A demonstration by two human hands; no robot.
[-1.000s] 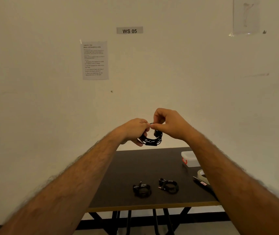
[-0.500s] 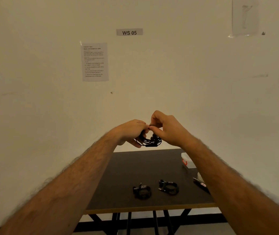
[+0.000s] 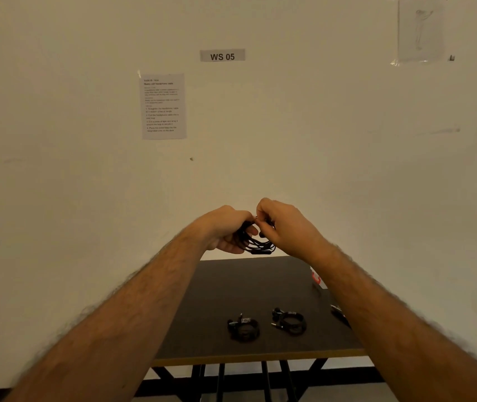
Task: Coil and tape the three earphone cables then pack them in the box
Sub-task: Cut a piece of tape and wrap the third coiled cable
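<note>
Two bare forearms are reaching out over a dark, matte rectangular tabletop [image 3: 231, 288] with a pale wooden edge band, which is standing on black metal legs against a plain cream wall [image 3: 57, 169]. The wall is carrying a printed white instruction sheet [image 3: 164, 106], a small grey label reading "WS 05" [image 3: 222, 55], and a glossy taped-up sheet [image 3: 420, 30] whose faint drawing is too pale to read; the instruction sheet's small print is also blurring out.

The left hand [image 3: 225, 229] and the right hand [image 3: 285, 224] are meeting together in the air above the table's far edge, both closing on a loose coil of thin black earphone cable [image 3: 257, 242]. The left hand is cupping the coil from its side, while the right hand's fingertips are pinching at its top; what exactly they are pinching is hidden between the fingers.

On the tabletop near its front edge, a second black coiled earphone cable with a small pale band across it [image 3: 243, 329] is lying flat, and a third black coiled earphone cable [image 3: 289, 323] is sitting just beside it, apart from it.

Behind the right forearm, only a sliver of a pale plastic box with a red clip [image 3: 317, 281] is showing, and a dark slim object [image 3: 340, 314] is mostly covered, too little to identify.
</note>
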